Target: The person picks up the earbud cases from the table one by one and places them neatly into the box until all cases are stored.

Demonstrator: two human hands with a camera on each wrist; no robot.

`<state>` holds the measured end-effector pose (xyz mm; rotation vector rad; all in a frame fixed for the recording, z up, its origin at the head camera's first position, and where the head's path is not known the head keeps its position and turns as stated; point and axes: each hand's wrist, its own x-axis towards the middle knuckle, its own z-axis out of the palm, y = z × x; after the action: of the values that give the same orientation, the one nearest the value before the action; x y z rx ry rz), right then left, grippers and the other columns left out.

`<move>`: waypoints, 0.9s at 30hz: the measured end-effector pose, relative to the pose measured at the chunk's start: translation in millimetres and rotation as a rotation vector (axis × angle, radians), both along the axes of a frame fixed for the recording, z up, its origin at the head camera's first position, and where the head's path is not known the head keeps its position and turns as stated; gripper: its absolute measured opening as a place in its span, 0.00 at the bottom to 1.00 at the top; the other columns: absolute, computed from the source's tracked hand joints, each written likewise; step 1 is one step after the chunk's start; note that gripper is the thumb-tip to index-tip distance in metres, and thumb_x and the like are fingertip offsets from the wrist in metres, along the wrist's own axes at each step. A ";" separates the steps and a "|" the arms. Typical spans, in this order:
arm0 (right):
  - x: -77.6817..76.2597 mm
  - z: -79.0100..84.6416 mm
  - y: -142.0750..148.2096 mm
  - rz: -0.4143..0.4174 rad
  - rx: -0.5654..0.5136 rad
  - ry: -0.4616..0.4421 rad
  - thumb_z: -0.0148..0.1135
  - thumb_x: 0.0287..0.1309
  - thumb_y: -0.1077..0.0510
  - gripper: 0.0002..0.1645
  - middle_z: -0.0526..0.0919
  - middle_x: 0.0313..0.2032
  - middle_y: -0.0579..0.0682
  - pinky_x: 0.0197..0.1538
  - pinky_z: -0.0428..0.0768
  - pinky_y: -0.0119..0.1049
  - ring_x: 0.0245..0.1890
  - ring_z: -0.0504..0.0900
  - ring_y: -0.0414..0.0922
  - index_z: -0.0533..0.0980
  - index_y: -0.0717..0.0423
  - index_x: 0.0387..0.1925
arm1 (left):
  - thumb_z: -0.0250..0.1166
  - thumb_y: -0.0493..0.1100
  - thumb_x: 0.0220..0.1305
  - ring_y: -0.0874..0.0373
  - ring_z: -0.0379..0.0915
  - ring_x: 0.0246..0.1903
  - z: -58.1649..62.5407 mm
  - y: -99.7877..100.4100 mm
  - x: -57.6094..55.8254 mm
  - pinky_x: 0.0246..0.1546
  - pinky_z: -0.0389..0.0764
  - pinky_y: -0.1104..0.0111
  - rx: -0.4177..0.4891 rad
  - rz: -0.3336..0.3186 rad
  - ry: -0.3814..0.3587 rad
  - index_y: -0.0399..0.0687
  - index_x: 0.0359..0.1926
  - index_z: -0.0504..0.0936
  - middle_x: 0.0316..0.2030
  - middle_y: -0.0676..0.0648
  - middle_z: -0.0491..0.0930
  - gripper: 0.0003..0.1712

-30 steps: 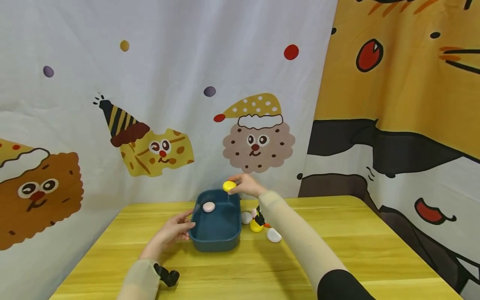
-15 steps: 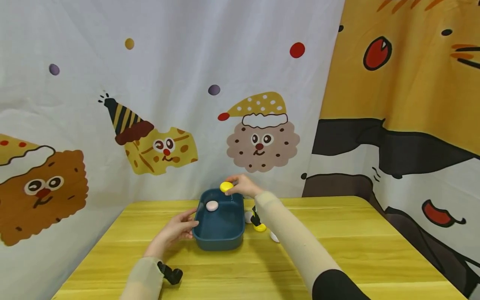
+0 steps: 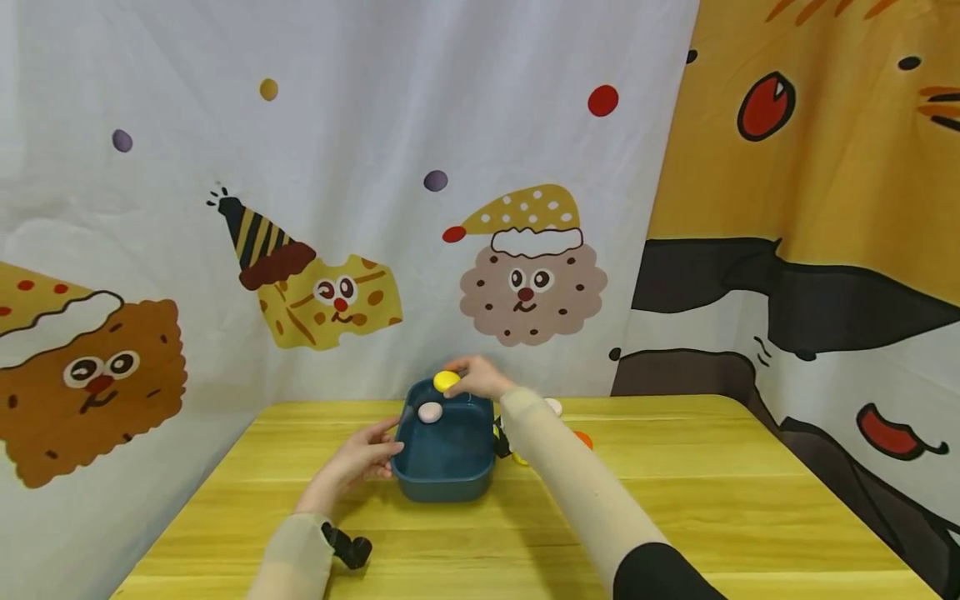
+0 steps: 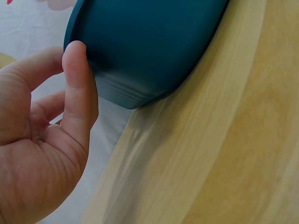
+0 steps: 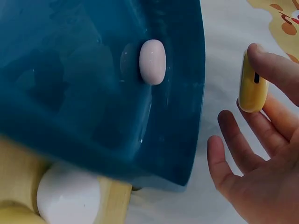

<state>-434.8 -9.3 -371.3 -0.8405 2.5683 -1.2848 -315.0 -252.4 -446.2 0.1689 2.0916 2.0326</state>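
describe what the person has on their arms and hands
Both hands, the left hand and the right hand, are bare, with no gloves. Each forearm wears a snug pale beige sleeve; a black sleeve covers the right upper arm. A small black device sits at the left wrist.

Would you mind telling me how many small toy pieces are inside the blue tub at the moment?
1: a pink oval piece lies in the blue tub near its far wall. The right hand holds a yellow piece above the rim, not inside. The near wall may hide more.

The right hand has carried the yellow piece lower, nearer the pink stone beneath its fingertips.
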 end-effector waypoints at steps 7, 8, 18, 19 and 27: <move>1.3 -3.2 -12.3 -0.044 -0.005 -0.035 0.74 0.48 0.62 0.31 0.79 0.54 0.54 0.50 0.78 0.36 0.53 0.76 0.50 0.78 0.59 0.56 | 0.57 0.33 0.69 0.63 0.71 0.19 2.8 -1.5 -0.4 0.24 0.81 0.72 0.017 -0.010 -0.003 0.39 0.75 0.51 0.37 0.45 0.67 0.38; 1.8 -3.8 -14.1 -0.048 -0.010 -0.036 0.74 0.48 0.62 0.30 0.79 0.54 0.54 0.50 0.78 0.36 0.53 0.76 0.50 0.78 0.59 0.56 | 0.57 0.33 0.69 0.62 0.71 0.19 3.0 -1.7 -0.5 0.24 0.81 0.72 0.018 -0.010 -0.004 0.39 0.75 0.51 0.37 0.45 0.67 0.38; 12.6 -12.1 -31.3 -0.091 0.001 -0.077 0.72 0.51 0.63 0.31 0.78 0.55 0.55 0.53 0.78 0.39 0.54 0.76 0.50 0.76 0.60 0.58 | 0.59 0.34 0.68 0.62 0.72 0.19 0.3 -2.1 -2.1 0.25 0.81 0.71 0.007 -0.012 -0.004 0.40 0.75 0.52 0.37 0.45 0.67 0.39; 13.6 -13.1 -32.7 -0.093 -0.003 -0.081 0.72 0.51 0.63 0.31 0.78 0.55 0.55 0.53 0.78 0.40 0.54 0.76 0.51 0.76 0.61 0.58 | 0.59 0.34 0.68 0.62 0.72 0.19 0.1 -2.0 -2.4 0.25 0.82 0.71 0.010 -0.012 -0.007 0.41 0.75 0.52 0.37 0.46 0.67 0.39; 14.6 -22.8 -41.8 -0.144 0.023 -0.081 0.73 0.49 0.64 0.30 0.79 0.54 0.54 0.51 0.78 0.39 0.52 0.77 0.50 0.78 0.59 0.57 | 0.57 0.34 0.69 0.61 0.72 0.19 0.0 -1.4 -2.0 0.24 0.81 0.71 0.016 -0.024 -0.018 0.40 0.75 0.50 0.35 0.45 0.67 0.38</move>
<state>-420.2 -51.1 -394.0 -0.5964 2.6150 -1.2952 -317.1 -253.8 -446.2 0.1768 2.0531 2.0294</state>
